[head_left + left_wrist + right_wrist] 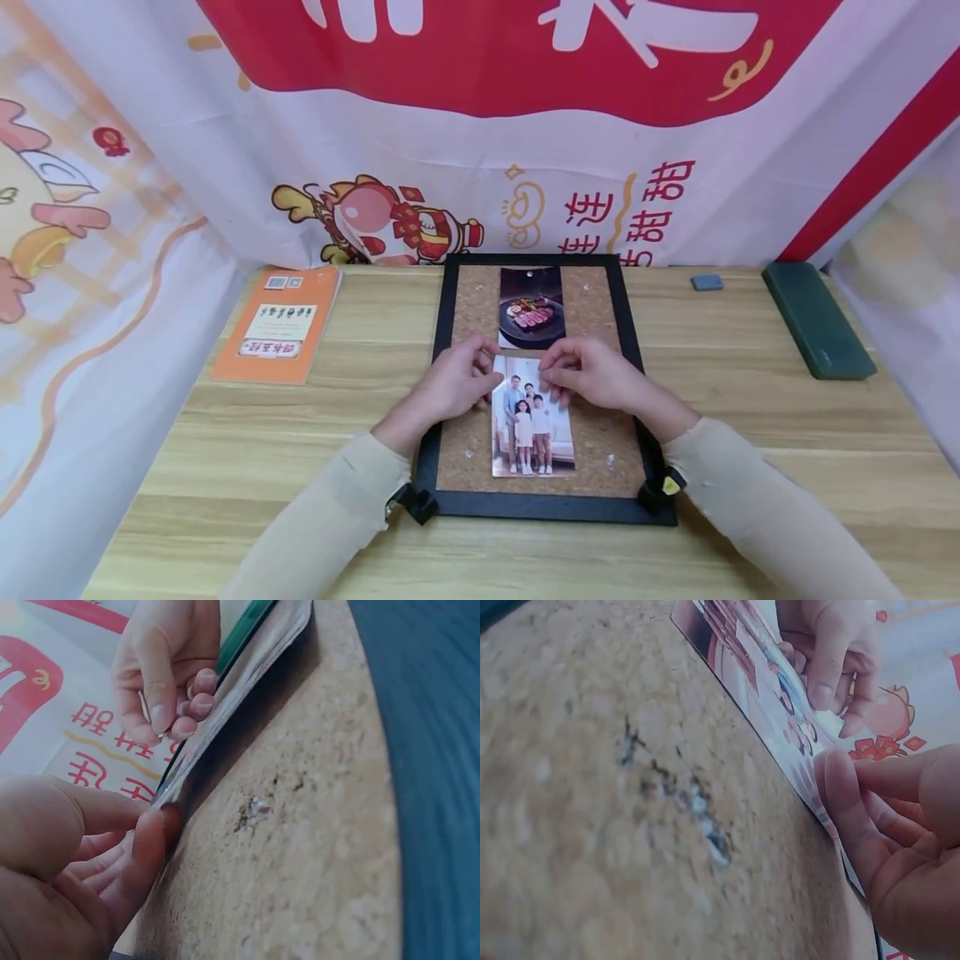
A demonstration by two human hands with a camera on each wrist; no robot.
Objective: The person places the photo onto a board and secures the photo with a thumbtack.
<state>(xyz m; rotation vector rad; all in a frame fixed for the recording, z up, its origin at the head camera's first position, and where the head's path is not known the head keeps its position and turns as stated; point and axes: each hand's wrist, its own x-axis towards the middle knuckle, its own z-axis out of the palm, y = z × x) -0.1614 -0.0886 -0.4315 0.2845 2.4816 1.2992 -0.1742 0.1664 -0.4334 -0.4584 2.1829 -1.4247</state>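
A family photo [532,429] lies over the lower part of a black-framed cork board [465,458]. At its upper left corner my left hand [461,375] pinches the edge between thumb and finger; the left wrist view shows the photo lifted off the cork there. My right hand [592,375] is by the upper right of the photo, thumb and finger together. Between them the left wrist view shows a small thin shiny piece, seemingly a thumbtack [161,736]. Above, a food photo [531,312] is held by a tack [530,273] near its top edge.
An orange booklet [277,325] lies left of the board. To the right are a small blue eraser-like block [707,282] and a dark green case [817,321]. A printed cloth [480,167] hangs behind the wooden table [750,400]. Worn marks [705,817] dot the cork.
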